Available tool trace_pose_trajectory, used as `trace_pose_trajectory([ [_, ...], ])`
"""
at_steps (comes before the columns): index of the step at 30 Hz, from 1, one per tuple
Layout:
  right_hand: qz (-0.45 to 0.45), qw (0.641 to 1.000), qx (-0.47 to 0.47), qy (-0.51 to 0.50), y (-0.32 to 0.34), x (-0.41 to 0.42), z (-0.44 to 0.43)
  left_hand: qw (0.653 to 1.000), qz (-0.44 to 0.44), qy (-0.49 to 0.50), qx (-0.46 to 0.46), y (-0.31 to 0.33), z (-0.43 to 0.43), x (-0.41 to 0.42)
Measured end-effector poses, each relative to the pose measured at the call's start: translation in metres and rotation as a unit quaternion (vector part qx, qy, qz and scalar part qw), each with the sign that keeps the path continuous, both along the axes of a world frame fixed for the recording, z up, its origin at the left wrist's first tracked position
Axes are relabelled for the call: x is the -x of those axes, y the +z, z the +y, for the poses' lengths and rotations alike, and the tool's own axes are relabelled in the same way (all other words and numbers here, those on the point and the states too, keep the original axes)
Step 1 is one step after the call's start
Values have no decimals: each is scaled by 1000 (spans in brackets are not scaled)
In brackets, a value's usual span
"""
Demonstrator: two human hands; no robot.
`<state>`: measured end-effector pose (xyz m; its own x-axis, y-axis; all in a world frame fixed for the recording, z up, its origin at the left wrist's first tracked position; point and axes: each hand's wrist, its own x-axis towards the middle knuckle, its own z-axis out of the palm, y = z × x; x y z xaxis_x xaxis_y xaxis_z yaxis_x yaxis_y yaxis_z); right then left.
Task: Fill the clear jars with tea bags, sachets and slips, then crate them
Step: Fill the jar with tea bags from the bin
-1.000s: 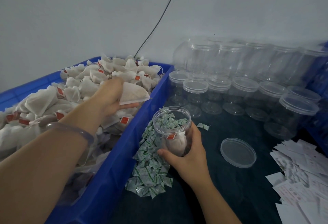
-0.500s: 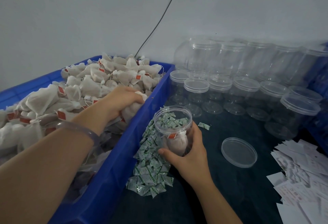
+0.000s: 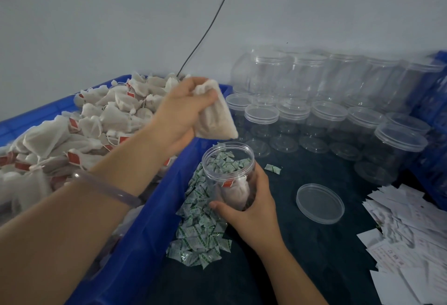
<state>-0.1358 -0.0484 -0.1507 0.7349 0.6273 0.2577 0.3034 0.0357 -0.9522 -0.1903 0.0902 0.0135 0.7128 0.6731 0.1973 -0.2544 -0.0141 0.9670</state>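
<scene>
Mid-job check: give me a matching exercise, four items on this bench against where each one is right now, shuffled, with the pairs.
1 raised tea bag
2 open jar
3 loose lid
4 green sachets

A flat on the table
B gripped by the right hand
C heaped beside the blue bin
D held by the left hand

Pairs: 1-D, 2-B, 3-A, 4-C.
</scene>
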Motion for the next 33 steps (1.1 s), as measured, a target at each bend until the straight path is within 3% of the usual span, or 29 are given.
trace_pose_trajectory([
  [1, 1, 1000, -3, -1, 0, 0, 0, 999, 18, -16, -29, -4, -7, -2],
  [3, 7, 1000, -4, 0, 1, 1, 0, 975, 102, -23, -194, -13, -12, -3],
  [5, 9, 1000, -3, 4, 2, 1, 0, 913, 179, -25, -365, -22, -10, -2],
  [6, 9, 1000, -2, 5, 2, 1, 0, 888, 209, -30, -409, -25, -8, 0],
  [14, 3, 1000, 16, 0, 4, 0, -1, 718, 350, -94, -594, -29, -4, -3],
  [17, -6, 1000, 19, 2, 4, -1, -1, 684, 411, -122, -590, -31, -6, -7],
  [23, -13, 1000, 18, 5, 5, 0, -2, 672, 443, -187, -563, -27, -4, -2],
  [25, -6, 1000, 4, 3, 5, 0, -2, 731, 392, -172, -531, -20, 0, 4],
  [27, -6, 1000, -8, -4, 4, -1, -1, 810, 312, -60, -493, -9, 13, 10],
  [28, -4, 1000, -9, -5, 4, -1, -1, 825, 296, 18, -481, -5, 23, 14],
  [30, -2, 1000, -8, -5, 2, -1, -1, 793, 369, 112, -471, -3, 49, 24],
  [33, -1, 1000, -3, -4, 1, -1, -1, 664, 610, 40, -431, -13, 72, 41],
])
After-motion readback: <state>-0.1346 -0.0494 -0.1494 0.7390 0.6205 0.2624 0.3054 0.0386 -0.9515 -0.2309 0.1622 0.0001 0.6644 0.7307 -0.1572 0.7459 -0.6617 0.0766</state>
